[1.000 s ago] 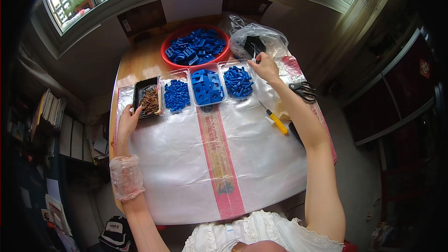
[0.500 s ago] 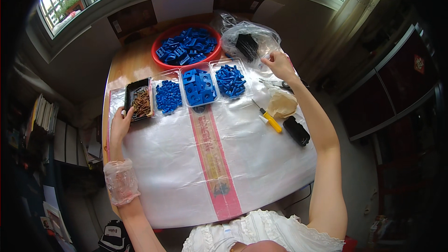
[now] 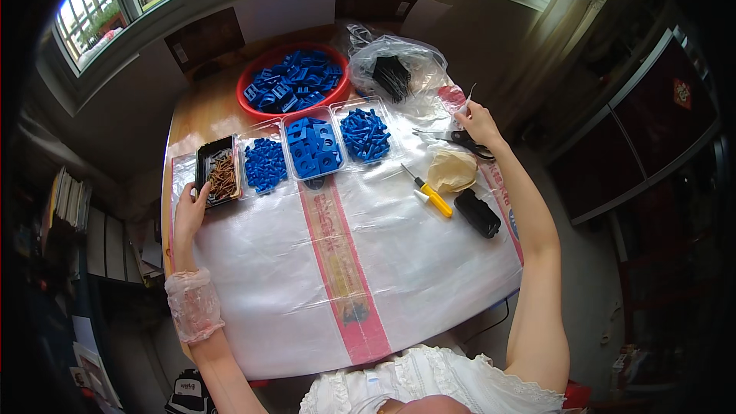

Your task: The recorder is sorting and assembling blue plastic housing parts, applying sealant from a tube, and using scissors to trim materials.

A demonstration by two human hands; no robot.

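Observation:
My left hand [image 3: 190, 211] grips the near left corner of a black tray [image 3: 201, 167], its thumb over the rim. Brown screws [image 3: 223, 178] lie inside. At the far right of the table, my right hand [image 3: 479, 124] is closed in a pinch on the edge of the white plastic sheet [image 3: 268, 276] that covers the tabletop. A thin thread-like strand [image 3: 471, 90] sticks up by its fingers. Close to that hand are black-handled scissors [image 3: 469, 142], a crumpled beige piece [image 3: 452, 171] and a clear plastic bag [image 3: 425, 69] with black thin pieces [image 3: 392, 77].
Clear boxes hold small blue pieces [image 3: 265, 165], blue blocks [image 3: 313, 149] and blue pegs [image 3: 366, 136]. Behind them stands a red basin [image 3: 244, 100] of blue parts. A yellow-handled screwdriver [image 3: 435, 198] and a black case-like object [image 3: 477, 213] lie at right.
My right hand has moved rightward and nearer, away from the plastic bag, and the sheet's right-hand printed stripe now shows. My left hand stays at the black tray. The view has shifted slightly.

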